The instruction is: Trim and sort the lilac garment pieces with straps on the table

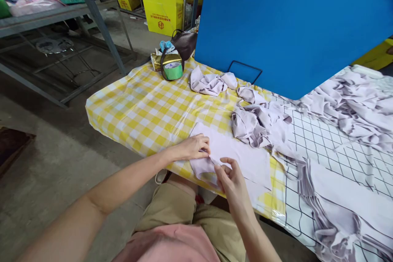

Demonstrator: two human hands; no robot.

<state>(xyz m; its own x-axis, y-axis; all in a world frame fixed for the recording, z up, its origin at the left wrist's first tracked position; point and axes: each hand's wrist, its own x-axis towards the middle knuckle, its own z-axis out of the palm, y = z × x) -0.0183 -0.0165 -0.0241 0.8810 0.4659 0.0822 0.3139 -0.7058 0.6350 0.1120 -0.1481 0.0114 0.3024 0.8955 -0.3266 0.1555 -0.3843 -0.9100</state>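
Note:
A pale lilac fabric piece (pixel 242 157) lies flat near the table's front edge. At its left part, my left hand (pixel 196 147) has its fingers closed on a fold of the fabric. Close beside it, my right hand (pixel 230 176) pinches the same fold between thumb and fingers, with the index finger bent above. The front part of the piece is turned over between my hands. Just beyond lies a crumpled heap of lilac fabric (pixel 260 123), and two smaller bundles are behind it.
A yellow checked tablecloth (pixel 132 102) covers the table. Tape rolls (pixel 172 70) and a dark bag (pixel 186 43) stand at its back corner. A large blue board (pixel 276 24) rises behind. Stacked fabric strips (pixel 344 196) lie right on a grid-patterned cloth (pixel 310 131). A metal-framed table (pixel 101 20) stands left.

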